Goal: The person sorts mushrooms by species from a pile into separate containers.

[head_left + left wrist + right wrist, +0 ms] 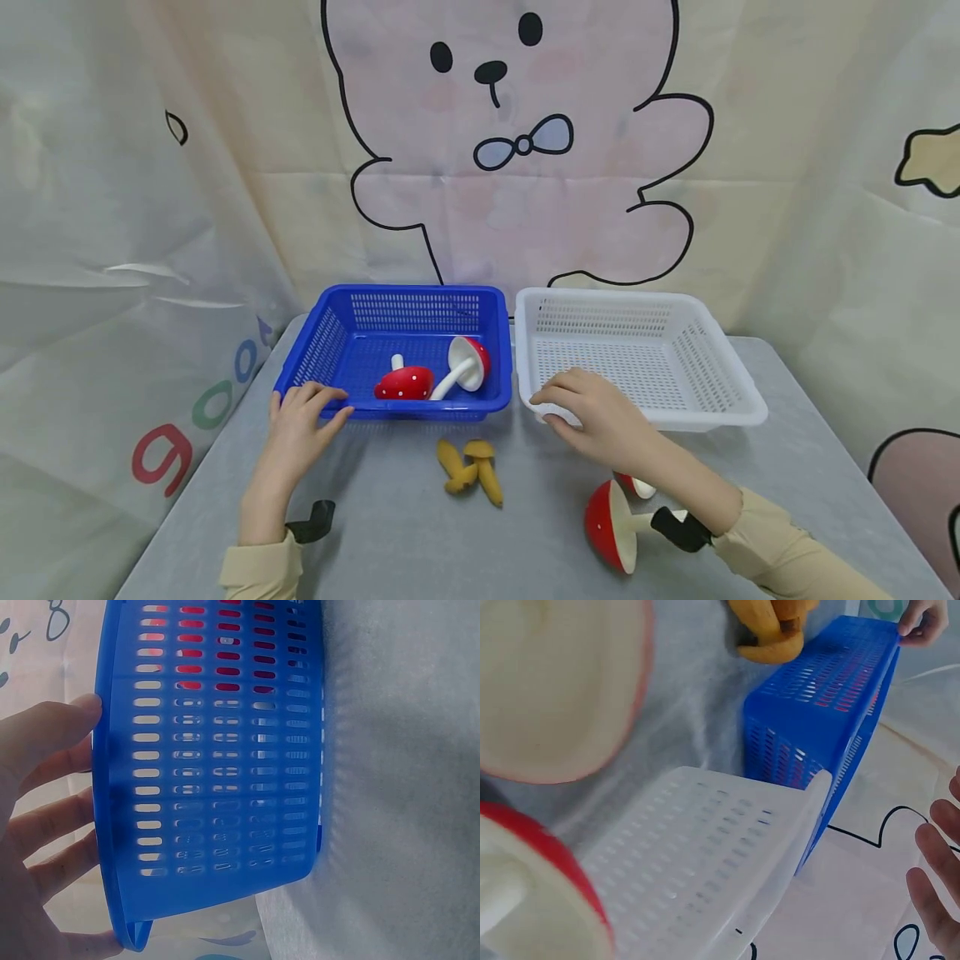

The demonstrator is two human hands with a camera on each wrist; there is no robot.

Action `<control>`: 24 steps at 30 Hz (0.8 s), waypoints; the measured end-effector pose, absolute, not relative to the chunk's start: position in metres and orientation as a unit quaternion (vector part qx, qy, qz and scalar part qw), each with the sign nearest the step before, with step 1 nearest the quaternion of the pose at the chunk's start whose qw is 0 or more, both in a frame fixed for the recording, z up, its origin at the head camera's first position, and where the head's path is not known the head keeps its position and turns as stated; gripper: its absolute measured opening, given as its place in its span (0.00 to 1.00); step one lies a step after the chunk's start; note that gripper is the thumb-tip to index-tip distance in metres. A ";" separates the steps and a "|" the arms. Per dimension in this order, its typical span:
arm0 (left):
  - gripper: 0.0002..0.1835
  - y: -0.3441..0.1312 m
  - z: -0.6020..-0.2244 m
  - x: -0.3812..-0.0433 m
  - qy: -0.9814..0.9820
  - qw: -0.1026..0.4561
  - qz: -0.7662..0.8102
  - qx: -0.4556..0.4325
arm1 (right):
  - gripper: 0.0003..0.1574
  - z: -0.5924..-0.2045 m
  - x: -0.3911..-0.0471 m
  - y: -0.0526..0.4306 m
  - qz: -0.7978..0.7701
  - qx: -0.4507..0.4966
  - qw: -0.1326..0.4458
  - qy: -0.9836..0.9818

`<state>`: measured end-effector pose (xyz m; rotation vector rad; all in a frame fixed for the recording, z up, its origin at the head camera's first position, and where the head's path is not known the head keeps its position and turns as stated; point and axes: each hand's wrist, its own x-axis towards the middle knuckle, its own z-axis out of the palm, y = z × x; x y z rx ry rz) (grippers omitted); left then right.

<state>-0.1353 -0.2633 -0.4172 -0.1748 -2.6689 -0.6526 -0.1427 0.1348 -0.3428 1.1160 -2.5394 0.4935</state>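
Observation:
My left hand [300, 425] is at the near left corner of the blue basket [420, 408], its fingers spread. In the left wrist view the thumb [71, 716] meets the rim and the other fingertips pass behind it. Over the near left corner of the white basket [720, 414] is my right hand [592, 412], fingers slightly bent and nothing held. Two red-capped toy mushrooms with white dots, one lying [405, 383] and one tilted [468, 367], are inside the blue basket.
Two yellow-brown toy mushrooms [487, 471] lie on the grey table [397, 542] before the baskets. A large red-capped mushroom [611, 525] lies below my right forearm, with another red cap [641, 486] partly hidden behind it. A printed curtain [247, 100] hangs behind.

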 end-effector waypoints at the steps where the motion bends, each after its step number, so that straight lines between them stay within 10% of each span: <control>1: 0.09 -0.263 -0.417 -0.135 -0.951 0.192 -0.233 -0.062 | 0.15 -0.344 -0.140 0.138 0.169 0.392 0.164 -0.889; 24: 0.12 -0.263 -0.416 -0.134 -0.955 0.172 -0.237 -0.051 | 0.23 -0.395 -0.097 0.209 0.122 0.408 0.199 -0.883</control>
